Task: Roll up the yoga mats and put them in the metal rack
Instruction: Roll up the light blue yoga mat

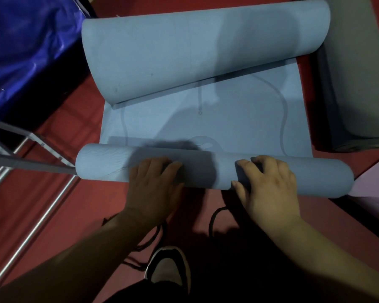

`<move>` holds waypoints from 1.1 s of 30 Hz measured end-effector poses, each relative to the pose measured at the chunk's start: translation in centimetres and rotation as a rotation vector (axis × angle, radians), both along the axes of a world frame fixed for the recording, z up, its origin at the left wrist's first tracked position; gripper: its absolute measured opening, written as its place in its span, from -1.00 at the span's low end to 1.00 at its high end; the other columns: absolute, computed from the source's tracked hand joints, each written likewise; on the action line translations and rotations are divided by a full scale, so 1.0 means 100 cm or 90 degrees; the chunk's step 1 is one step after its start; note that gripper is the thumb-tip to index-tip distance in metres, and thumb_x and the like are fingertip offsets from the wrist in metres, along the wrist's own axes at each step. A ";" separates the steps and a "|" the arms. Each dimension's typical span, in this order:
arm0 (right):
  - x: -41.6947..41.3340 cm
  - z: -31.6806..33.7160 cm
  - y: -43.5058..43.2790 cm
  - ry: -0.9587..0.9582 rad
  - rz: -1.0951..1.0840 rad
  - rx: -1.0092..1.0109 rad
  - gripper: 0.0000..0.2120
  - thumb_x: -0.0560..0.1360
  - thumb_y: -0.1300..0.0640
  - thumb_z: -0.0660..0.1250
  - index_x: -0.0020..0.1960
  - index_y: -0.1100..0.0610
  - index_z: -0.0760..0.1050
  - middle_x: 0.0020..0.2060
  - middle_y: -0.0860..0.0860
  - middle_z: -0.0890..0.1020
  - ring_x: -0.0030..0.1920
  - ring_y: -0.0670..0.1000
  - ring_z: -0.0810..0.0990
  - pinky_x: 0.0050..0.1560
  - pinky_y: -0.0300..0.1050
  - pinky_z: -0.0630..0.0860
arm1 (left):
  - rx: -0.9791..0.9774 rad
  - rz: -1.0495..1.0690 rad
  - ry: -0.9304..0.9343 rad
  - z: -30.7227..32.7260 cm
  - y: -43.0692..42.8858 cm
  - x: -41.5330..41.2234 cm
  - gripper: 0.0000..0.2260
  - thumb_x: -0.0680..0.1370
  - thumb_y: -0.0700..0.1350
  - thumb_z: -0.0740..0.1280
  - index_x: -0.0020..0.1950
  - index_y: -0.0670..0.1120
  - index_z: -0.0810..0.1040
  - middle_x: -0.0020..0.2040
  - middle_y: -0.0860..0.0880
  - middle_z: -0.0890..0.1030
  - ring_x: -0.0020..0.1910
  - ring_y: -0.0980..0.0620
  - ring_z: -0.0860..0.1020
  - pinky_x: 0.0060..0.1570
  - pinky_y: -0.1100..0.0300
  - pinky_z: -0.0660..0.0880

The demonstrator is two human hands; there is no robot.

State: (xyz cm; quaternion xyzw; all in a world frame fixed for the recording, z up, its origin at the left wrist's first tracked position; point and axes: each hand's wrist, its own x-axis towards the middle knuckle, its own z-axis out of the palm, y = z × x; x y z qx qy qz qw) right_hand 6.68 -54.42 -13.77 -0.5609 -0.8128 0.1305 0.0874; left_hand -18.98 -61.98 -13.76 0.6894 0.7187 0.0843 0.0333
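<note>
A light blue yoga mat (206,119) lies on the red floor, partly rolled. Its near end forms a tight roll (208,169) across the frame. Its far end curls up and back over itself. My left hand (155,182) rests on top of the roll left of centre, fingers bent over it. My right hand (269,184) presses on the roll right of centre, fingers curved over its top. The metal rack (31,162) stands at the left, its grey bars touching the roll's left end.
A shiny blue plastic sheet (26,51) fills the upper left. A grey mat or pad (354,84) lies along the right edge, and a pale purple one (374,189) sits at the right. My shoe (169,270) and a black cord (214,219) are on the red floor below the roll.
</note>
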 end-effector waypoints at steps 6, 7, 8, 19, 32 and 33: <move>0.001 0.002 -0.001 0.002 0.000 0.006 -0.55 0.40 -0.08 0.53 0.25 -0.02 0.56 0.20 0.12 0.51 0.18 0.21 0.43 0.16 0.22 0.40 | -0.008 0.012 -0.001 0.003 0.009 -0.002 -0.62 0.44 0.10 0.32 0.21 0.02 0.57 0.13 -0.07 0.56 0.08 -0.23 0.52 0.01 -0.08 0.43; 0.001 0.002 -0.001 -0.003 -0.003 0.007 -0.55 0.40 -0.08 0.53 0.24 -0.03 0.56 0.20 0.12 0.51 0.18 0.21 0.43 0.17 0.23 0.41 | -0.008 0.010 -0.001 0.003 0.011 -0.003 -0.63 0.44 0.10 0.32 0.21 0.02 0.57 0.13 -0.08 0.56 0.07 -0.23 0.53 0.00 -0.09 0.44; 0.001 0.001 -0.001 -0.006 -0.005 0.007 -0.55 0.40 -0.08 0.53 0.24 -0.03 0.56 0.20 0.12 0.51 0.19 0.21 0.43 0.17 0.23 0.41 | -0.007 0.007 -0.001 0.002 0.012 -0.003 -0.63 0.44 0.09 0.32 0.21 0.01 0.57 0.12 -0.08 0.56 0.07 -0.24 0.54 0.00 -0.11 0.45; -0.002 0.000 0.016 -0.006 0.001 -0.004 -0.56 0.41 -0.09 0.52 0.26 -0.04 0.57 0.21 0.10 0.53 0.21 0.21 0.44 0.20 0.22 0.40 | -0.006 0.001 0.036 -0.006 0.013 -0.008 -0.57 0.46 0.10 0.36 0.28 -0.02 0.59 0.19 -0.11 0.57 0.12 -0.24 0.52 0.08 -0.12 0.47; -0.004 0.000 0.020 -0.006 -0.015 0.004 -0.59 0.42 -0.07 0.51 0.24 -0.04 0.57 0.21 0.10 0.53 0.21 0.23 0.45 0.17 0.24 0.41 | -0.014 0.020 0.021 -0.003 0.023 -0.011 -0.52 0.44 0.11 0.40 0.33 -0.01 0.55 0.22 -0.13 0.56 0.17 -0.27 0.53 0.13 -0.16 0.46; -0.004 0.000 0.021 -0.007 -0.013 0.005 -0.59 0.42 -0.07 0.51 0.24 -0.04 0.57 0.21 0.10 0.54 0.21 0.23 0.45 0.16 0.23 0.41 | -0.011 0.016 0.029 -0.004 0.023 -0.011 -0.53 0.44 0.11 0.41 0.32 -0.01 0.56 0.21 -0.12 0.57 0.16 -0.27 0.53 0.12 -0.16 0.47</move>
